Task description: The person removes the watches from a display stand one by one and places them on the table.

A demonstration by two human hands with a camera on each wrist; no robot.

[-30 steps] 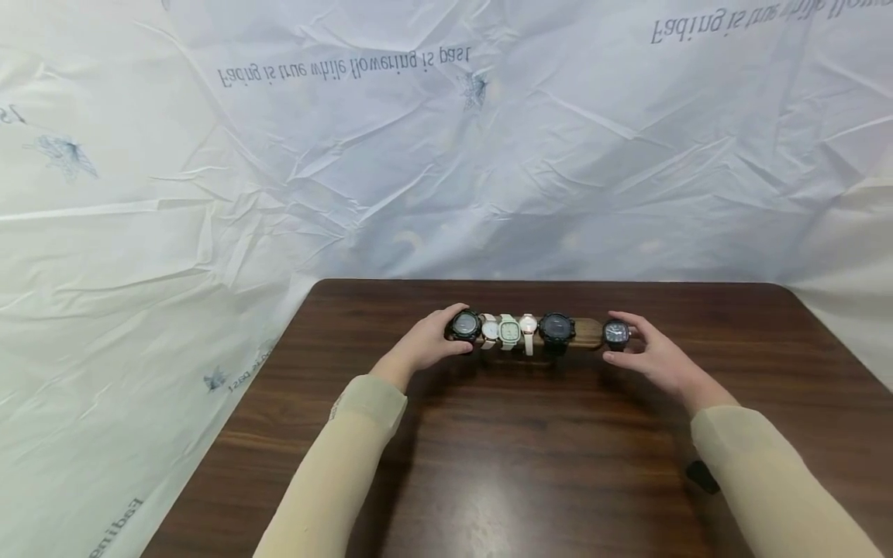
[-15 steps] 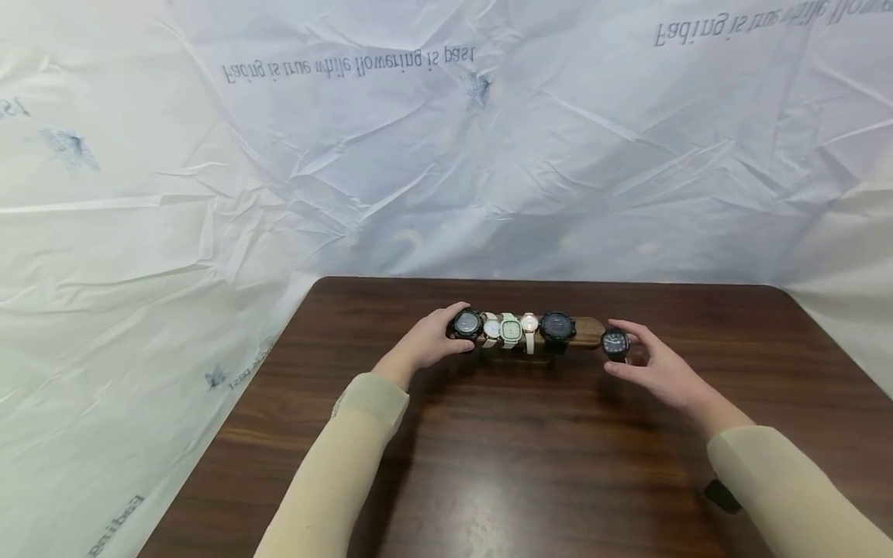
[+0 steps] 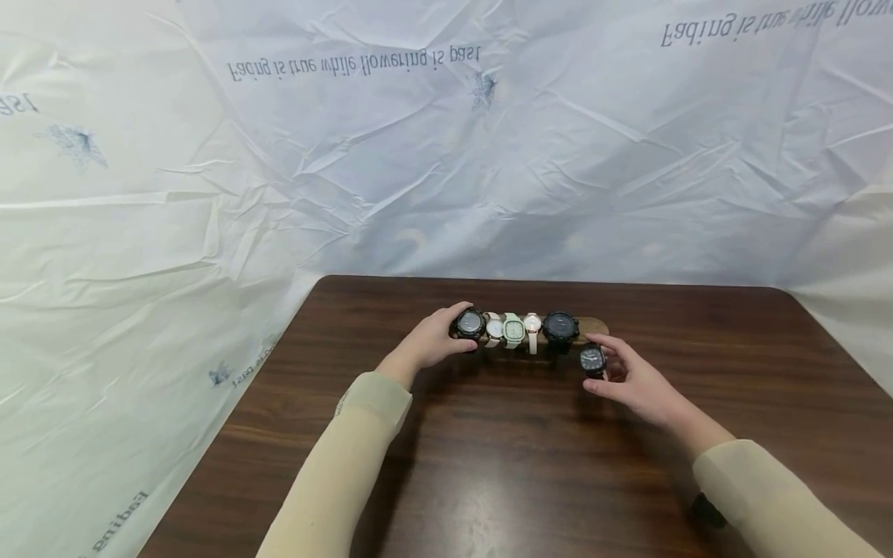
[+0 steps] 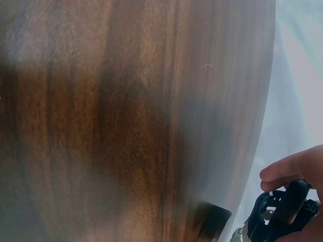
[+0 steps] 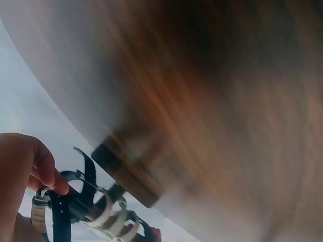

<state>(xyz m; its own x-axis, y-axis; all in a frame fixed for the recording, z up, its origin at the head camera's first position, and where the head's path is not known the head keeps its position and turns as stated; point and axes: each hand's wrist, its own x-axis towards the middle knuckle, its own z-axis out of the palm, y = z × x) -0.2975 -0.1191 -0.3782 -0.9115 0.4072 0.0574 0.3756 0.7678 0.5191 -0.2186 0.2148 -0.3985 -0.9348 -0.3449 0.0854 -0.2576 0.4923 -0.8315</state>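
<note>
Since half a second ago, the right hand [image 3: 631,380] is carrying the small black watch [image 3: 593,359] leftward and lower in the frame, off the right end of the wooden bar [image 3: 591,326] and down in front of it, so the watch is now sitting just below and right of the big black watch [image 3: 560,327] on the bar. Its fingers are pinching the small black watch from the right side, with the dial facing the camera. The left hand [image 3: 434,342] is staying where it was, its fingers curling round the black watch [image 3: 469,323] at the left end of the bar, at frame centre.

Between the two dark watches on the bar, a white watch [image 3: 494,328], a pale green square watch [image 3: 514,329] and a slim pink-strapped watch [image 3: 532,327] are hanging side by side. The bar is lying across the far middle of the dark wooden table [image 3: 530,465]. A crumpled white printed sheet [image 3: 446,155] is filling the upper half of the frame and draping down the left. In the left wrist view, fingertips [image 4: 282,174] are pressing on a black watch body at lower right; the right wrist view is blurred.
</note>
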